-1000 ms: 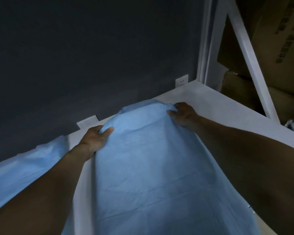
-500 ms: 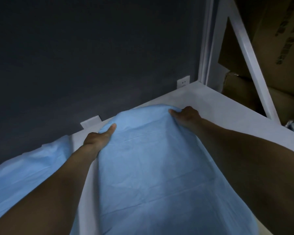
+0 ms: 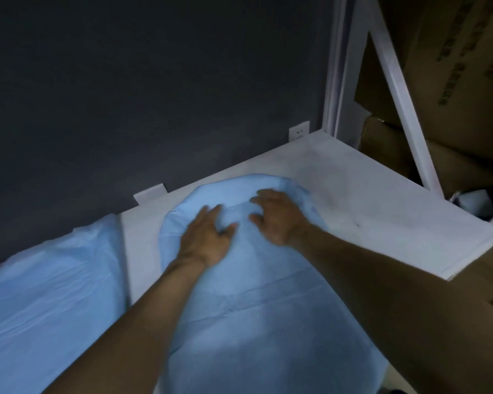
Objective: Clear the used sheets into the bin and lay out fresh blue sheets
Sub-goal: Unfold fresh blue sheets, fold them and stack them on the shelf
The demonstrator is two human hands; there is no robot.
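A fresh blue sheet (image 3: pixel 256 317) lies along the white surface (image 3: pixel 367 200), its far end rounded and puffed up. My left hand (image 3: pixel 204 241) rests flat on that far end with its fingers spread. Close beside it, my right hand (image 3: pixel 278 216) presses on the same sheet, fingers spread and a little bent. Neither hand grips the fabric. A second blue sheet (image 3: pixel 49 297) covers the surface to the left, apart from the first by a white strip.
A dark wall (image 3: pixel 154 89) stands close behind, with a socket (image 3: pixel 299 133) low on it. White frame posts (image 3: pixel 339 69) rise at the back right corner. Cardboard boxes (image 3: pixel 453 66) are stacked to the right, beyond the surface's edge.
Both hands have let go of the sheet's far corners and moved inward, close together, onto its top. The sheet's far end has drawn back and bunched into a rounded shape.
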